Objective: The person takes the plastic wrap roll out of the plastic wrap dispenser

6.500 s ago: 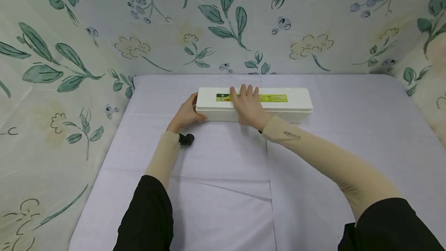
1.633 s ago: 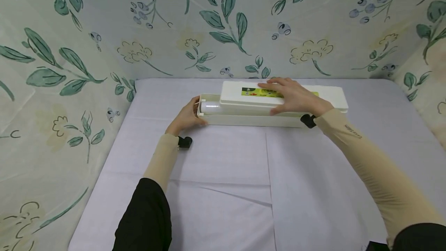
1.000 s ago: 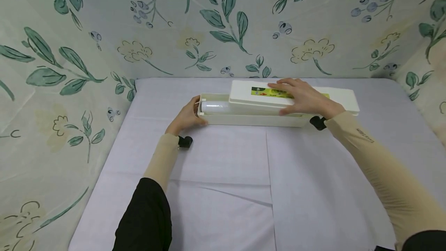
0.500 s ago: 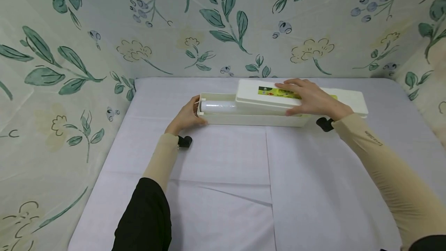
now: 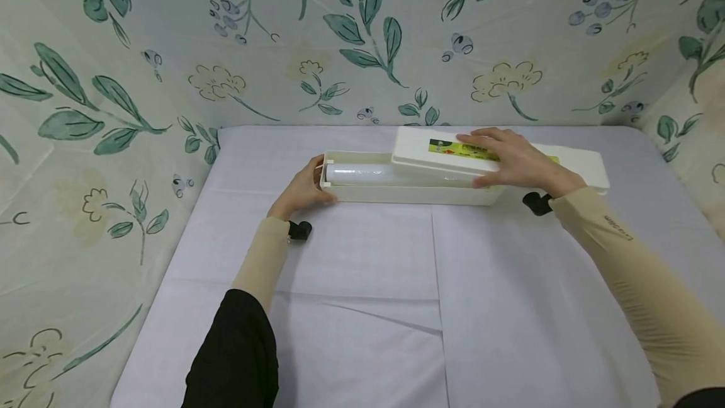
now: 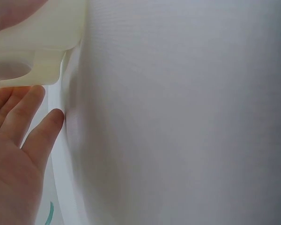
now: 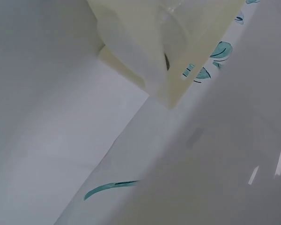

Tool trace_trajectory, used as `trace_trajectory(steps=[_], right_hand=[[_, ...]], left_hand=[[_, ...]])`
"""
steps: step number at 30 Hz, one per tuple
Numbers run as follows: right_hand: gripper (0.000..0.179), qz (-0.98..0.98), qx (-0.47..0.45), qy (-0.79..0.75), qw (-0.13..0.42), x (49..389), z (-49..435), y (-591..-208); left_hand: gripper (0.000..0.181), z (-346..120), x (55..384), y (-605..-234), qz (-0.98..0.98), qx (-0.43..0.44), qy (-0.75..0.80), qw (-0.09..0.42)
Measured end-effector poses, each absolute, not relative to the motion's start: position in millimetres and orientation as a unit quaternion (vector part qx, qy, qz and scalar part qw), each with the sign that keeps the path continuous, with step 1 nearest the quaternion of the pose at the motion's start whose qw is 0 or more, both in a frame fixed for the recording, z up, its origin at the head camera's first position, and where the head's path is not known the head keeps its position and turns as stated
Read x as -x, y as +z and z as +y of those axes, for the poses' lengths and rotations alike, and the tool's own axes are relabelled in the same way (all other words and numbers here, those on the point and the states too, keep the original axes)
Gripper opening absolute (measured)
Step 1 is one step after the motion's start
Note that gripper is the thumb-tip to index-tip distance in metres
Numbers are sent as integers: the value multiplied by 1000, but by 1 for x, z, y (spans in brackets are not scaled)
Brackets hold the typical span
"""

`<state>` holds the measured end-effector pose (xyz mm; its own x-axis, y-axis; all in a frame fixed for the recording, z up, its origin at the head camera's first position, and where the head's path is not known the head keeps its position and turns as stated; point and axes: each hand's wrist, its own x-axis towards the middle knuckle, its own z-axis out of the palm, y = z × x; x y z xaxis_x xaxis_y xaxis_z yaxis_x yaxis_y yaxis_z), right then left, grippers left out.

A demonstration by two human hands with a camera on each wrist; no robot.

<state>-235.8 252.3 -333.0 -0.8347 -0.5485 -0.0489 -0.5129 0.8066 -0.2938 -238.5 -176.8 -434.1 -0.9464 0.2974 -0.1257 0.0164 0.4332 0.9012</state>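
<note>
A long white plastic box [image 5: 408,195] lies across the back of the table. Inside it shows a roll of clear film [image 5: 362,174], uncovered at the left part. My left hand [image 5: 299,191] holds the box's left end, thumb on the front wall; the left wrist view has its fingers [image 6: 23,112] right at the end wall. The white lid [image 5: 578,165], with a yellow-green label [image 5: 461,148], sits slid to the right, overhanging the box's right end. My right hand [image 5: 518,162] grips it, fingers over the top and thumb at the front edge. The right wrist view shows the box's end corner [image 7: 178,89].
A white cloth [image 5: 362,345] with fold creases covers the table. Behind and to the left hangs a curtain [image 5: 266,68] with printed leaves and flowers. A black wrist camera [image 5: 300,230] sits at the left wrist, another [image 5: 537,203] at the right.
Earlier the lid lay fully on the box. My right hand has taken hold of it and slid it steadily right, baring more of the roll. The left hand has stayed at the box's end.
</note>
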Motion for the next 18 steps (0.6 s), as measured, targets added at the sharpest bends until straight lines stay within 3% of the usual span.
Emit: trace_trajectory(steps=[18], right_hand=[[95,958,241,-139,73,233,273,-335]], left_hand=[[108,-176,238,-433,836,-87,523,140]])
